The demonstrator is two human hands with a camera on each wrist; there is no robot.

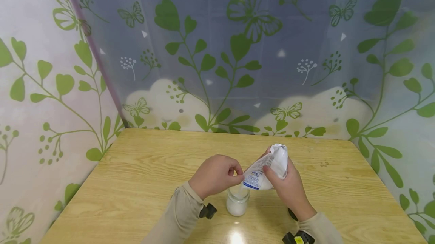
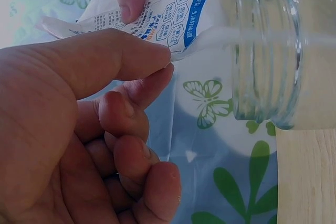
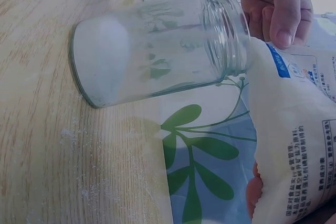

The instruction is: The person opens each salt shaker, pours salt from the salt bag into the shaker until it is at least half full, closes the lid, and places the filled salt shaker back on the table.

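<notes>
My right hand (image 1: pixel 290 185) grips a white plastic salt bag (image 1: pixel 263 174) with blue print, tilted with its opened corner down at the mouth of a glass jar (image 1: pixel 237 204). From the other side, my left hand (image 1: pixel 217 176) pinches the bag's corner between thumb and index finger, its other fingers loosely curled. A white stream (image 2: pixel 216 38) runs from that corner into the jar in the left wrist view. White salt (image 3: pixel 102 51) lies in the bottom of the upright jar. The bag hides part of the right fingers.
The wooden table (image 1: pixel 142 183) carries some scattered white grains (image 3: pixel 79 182) near the jar. Behind it and at both sides hangs a patterned curtain (image 1: pixel 210 47) with green leaves and butterflies. Black wrist devices (image 1: pixel 208 211) sit by both sleeves.
</notes>
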